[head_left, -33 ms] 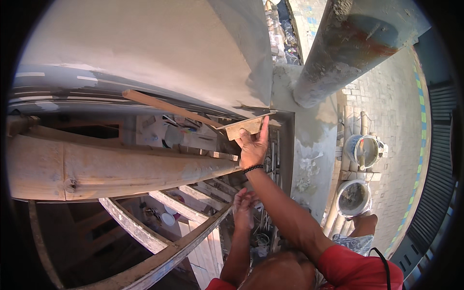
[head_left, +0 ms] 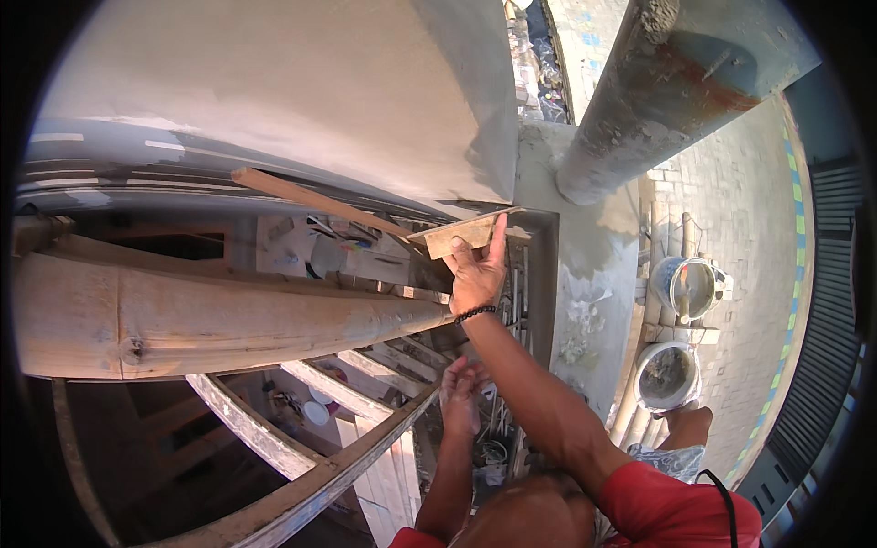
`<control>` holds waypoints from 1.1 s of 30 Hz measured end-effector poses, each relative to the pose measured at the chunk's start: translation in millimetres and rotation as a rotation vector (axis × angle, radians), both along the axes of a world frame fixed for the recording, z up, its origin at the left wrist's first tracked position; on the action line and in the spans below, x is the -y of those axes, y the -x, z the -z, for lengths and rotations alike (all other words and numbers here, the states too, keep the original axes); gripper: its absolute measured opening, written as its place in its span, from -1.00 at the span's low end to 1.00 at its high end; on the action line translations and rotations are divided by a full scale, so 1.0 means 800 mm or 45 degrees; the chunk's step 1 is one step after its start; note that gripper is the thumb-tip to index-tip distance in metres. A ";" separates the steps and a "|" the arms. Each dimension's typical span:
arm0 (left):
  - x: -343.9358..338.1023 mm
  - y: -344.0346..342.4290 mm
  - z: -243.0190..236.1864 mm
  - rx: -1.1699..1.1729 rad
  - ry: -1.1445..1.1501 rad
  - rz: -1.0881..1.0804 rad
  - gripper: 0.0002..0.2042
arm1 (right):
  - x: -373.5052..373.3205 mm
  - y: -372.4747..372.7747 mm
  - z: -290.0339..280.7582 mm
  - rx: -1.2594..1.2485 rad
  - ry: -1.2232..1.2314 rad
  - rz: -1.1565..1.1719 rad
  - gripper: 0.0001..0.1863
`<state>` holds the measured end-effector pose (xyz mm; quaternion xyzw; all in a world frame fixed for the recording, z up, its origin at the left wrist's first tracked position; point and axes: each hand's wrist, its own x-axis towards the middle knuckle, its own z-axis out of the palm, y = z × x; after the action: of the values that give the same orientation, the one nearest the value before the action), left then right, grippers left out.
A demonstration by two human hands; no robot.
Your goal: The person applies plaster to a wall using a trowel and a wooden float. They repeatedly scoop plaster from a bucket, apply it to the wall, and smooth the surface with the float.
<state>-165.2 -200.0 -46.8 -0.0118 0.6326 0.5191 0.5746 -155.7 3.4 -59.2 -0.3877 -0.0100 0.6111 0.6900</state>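
One partly closed hand (head_left: pixel 476 281), the right, grips a tan float (head_left: pixel 440 245).

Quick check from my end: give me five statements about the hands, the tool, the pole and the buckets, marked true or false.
1. The bare right hand holds a thin, flat tool with a tan rectangular grip. True.
2. The black beaded bracelet is on the left wrist. False: it is on the right wrist.
3. The bare left hand also grips the tool. False: it is apart from the tool, below the right hand in the view.
4. The round white bucket has grey material in it. True.
5. The thick tan bamboo pole lies right of both hands. False: it lies to their left.
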 end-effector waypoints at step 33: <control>-0.002 -0.018 0.036 0.021 -0.171 -0.058 -0.68 | 0.097 -0.123 -0.075 0.147 -0.207 -0.615 -0.37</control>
<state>-151.1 -198.3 -75.7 0.0080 0.5911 0.5732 0.5674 -57.3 -74.0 0.6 -0.3517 -0.1906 0.7322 0.5513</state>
